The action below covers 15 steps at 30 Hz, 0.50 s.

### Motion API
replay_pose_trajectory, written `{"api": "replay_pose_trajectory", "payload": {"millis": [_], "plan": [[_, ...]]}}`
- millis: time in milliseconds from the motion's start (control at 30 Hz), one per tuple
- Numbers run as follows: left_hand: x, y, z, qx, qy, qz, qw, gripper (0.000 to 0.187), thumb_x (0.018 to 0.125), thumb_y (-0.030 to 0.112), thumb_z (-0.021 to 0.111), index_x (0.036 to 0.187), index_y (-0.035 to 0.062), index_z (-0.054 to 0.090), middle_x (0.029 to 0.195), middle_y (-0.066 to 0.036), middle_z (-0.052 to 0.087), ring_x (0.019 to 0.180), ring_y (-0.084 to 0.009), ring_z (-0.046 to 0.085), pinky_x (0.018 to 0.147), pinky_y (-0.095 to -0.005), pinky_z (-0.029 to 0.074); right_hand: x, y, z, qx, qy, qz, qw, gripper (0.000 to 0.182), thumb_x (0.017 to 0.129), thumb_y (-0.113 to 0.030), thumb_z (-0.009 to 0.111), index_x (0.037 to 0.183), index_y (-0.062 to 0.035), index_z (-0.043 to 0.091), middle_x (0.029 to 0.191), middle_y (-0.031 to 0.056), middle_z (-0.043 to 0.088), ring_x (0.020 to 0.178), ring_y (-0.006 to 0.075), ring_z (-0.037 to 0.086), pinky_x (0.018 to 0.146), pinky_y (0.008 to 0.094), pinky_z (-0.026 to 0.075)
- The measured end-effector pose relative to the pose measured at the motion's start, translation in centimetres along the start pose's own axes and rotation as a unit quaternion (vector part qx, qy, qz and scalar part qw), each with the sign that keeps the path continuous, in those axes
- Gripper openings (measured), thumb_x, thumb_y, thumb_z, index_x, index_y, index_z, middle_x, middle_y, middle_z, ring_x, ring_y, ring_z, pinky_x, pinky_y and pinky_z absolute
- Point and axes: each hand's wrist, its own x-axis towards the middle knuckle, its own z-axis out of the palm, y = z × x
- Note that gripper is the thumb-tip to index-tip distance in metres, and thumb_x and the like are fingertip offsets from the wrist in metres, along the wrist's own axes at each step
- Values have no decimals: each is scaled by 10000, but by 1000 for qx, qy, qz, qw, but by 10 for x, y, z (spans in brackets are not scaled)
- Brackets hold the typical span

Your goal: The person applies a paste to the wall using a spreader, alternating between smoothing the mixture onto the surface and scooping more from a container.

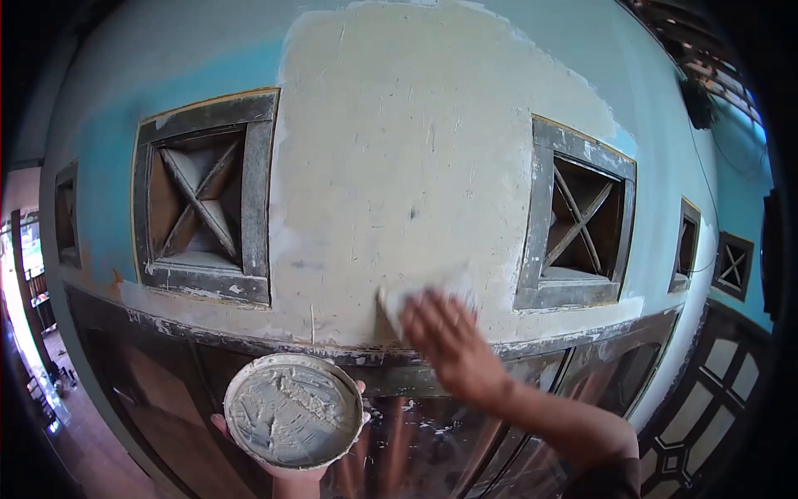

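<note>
Mostly the view is filled by a wall (166, 91), painted light blue, with a wide patch of pale putty (399, 150) spread over its middle. Two square wooden vents with crossed slats are set in it, the left vent (204, 200) and the right vent (578, 218), and more vents of the same kind show far at the right edge. Below runs a worn wooden ledge (249, 341), and under it are dark glass door panels (416, 441) with smears on them.

The right hand (453, 341) presses a flat, pale scraper blade (424, 291) against the low part of the putty patch, just above the ledge. Its fingers are clamped on the blade, although motion blur hides the exact grip. The left hand (291, 470) carries from below a round shallow lid (293, 409) full of grey putty, near the chest; its fingers are curled under the rim, and only the tips show.

I judge that the lid, balanced on one palm, could tilt and drop putty on the glass. Also a stroke that goes too low could push the blade over the ledge, and one that goes too far right could smear the vent frame.
</note>
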Motion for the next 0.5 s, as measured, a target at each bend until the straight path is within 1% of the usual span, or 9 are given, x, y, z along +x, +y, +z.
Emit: {"api": "replay_pose_trajectory", "payload": {"millis": [33,100,167,233,300,367,433,467,500], "plan": [[-2,-3,2,0,-1,3,1000,1146,714,954,489,1565,200,351,1558,-242,376,1348,-572,412,1048,-832,286,-18,-15,5,29,-3,-22,999,654,940,-44,501,1562,-4,304,1604,247,312,1510,419,266,1237,578,222],[-3,-8,7,-36,65,62,995,1157,777,932,436,1590,127,268,1565,-286,337,1359,-642,336,1010,-790,390,-26,-20,-25,22,3,-47,999,633,935,-75,535,1537,7,355,1573,260,359,1483,414,331,1231,550,254],[2,-13,12,-36,48,69,996,1149,782,925,442,1590,127,267,1568,-276,339,1357,-644,336,1006,-790,394,-2,6,-61,7,68,-25,997,568,936,-75,538,1486,17,427,1534,243,427,1443,410,399,1212,521,308],[7,-19,17,-38,35,69,996,1142,787,918,449,1590,126,267,1570,-265,342,1354,-647,337,1002,-789,399,45,60,-90,-14,188,22,982,523,934,-43,516,1451,20,464,1516,224,460,1421,411,424,1183,503,356],[9,-26,22,-50,-47,47,997,1140,791,922,430,1592,128,264,1575,-245,349,1359,-638,338,995,-784,411,81,110,-100,-55,276,59,958,515,927,-18,502,1440,17,472,1497,213,486,1413,400,435,1166,504,366],[10,-33,37,-27,-45,40,998,1104,810,917,399,1578,129,305,1566,-240,368,1363,-595,376,1032,-786,372,80,127,-75,-83,259,69,960,515,928,-18,496,1442,17,470,1499,214,484,1417,398,431,1173,506,353],[13,-42,49,-38,52,121,990,1045,837,898,380,1561,145,351,1550,-230,399,1369,-542,407,1070,-792,312,67,117,-49,-104,228,71,966,511,942,-43,487,1449,19,464,1508,218,473,1430,399,413,1187,514,323],[11,-41,43,-14,-14,108,994,998,859,876,375,1547,154,382,1542,-220,419,1362,-510,433,1094,-790,271,48,94,-36,-74,207,66,973,524,953,-75,484,1465,25,449,1514,222,464,1434,411,403,1198,521,310],[7,-43,45,-18,-12,106,994,998,859,876,375,1547,154,382,1542,-220,419,1362,-510,433,1094,-790,271,23,73,-19,-109,160,27,981,554,952,-84,497,1488,32,419,1536,229,434,1449,414,381,1221,532,279]]}}
